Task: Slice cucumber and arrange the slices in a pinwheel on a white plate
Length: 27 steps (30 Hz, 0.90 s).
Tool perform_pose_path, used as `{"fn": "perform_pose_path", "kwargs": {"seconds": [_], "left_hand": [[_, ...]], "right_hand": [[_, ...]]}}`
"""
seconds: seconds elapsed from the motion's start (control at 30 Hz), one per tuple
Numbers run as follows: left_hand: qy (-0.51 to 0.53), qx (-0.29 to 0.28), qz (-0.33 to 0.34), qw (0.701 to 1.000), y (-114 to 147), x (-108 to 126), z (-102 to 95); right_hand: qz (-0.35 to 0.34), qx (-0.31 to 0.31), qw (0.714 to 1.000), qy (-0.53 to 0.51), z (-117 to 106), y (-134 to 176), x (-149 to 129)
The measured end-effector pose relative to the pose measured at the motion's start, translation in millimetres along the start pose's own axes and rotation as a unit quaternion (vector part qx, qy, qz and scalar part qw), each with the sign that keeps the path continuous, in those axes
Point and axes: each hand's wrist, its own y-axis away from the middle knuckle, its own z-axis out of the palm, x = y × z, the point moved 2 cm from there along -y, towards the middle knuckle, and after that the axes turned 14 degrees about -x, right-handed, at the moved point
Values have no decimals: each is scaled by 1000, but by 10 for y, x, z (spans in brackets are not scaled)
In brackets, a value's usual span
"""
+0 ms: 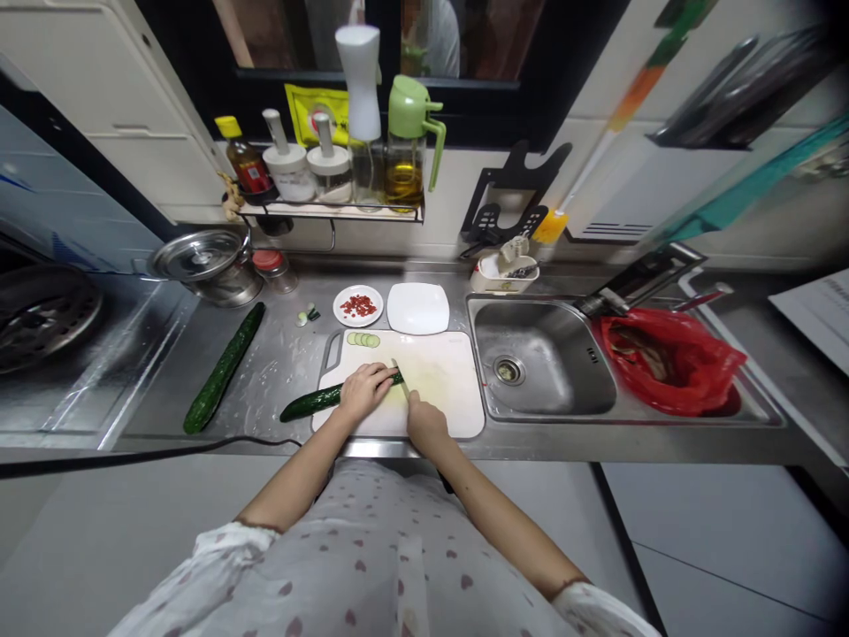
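Now, the left hand [366,389] is clamped over the dark-green cucumber [311,404], which lies across the white cutting board [447,389] with its far end jutting past the board's left edge. The right hand [426,420] is closed round the handle of the kitchen knife [404,382], its blade by the cucumber's right end, close to the left hand. Good slicing here probably calls for tucked fingertips, small backward shifts of the grip and an upright blade, for evenly thin rounds.

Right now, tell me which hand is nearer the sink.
Right. The right hand holds the knife left of the sink; the left hand, on a cucumber, lies farther left.
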Motion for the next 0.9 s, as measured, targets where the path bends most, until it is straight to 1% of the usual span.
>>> {"fn": "perform_pose_path", "kwargs": {"seconds": [0.27, 0.37, 0.57, 0.73, 0.9], "left_hand": [[4, -1, -3, 1000, 15, 22, -29], [1, -1, -7, 1000, 18, 25, -35], [-3, -8, -8, 1000, 15, 26, -42], [-1, -2, -8, 1000, 17, 19, -36], [0, 1, -8, 1000, 13, 12, -19]], "right_hand": [[-8, 4, 1000, -7, -125, -166, -83], [-8, -7, 1000, -14, -193, -198, -123], [-20, -1, 1000, -24, -291, -232, -163], [-18, 6, 1000, -23, -279, -209, -161], [-5, -4, 1000, -12, -168, -119, -98]]}}
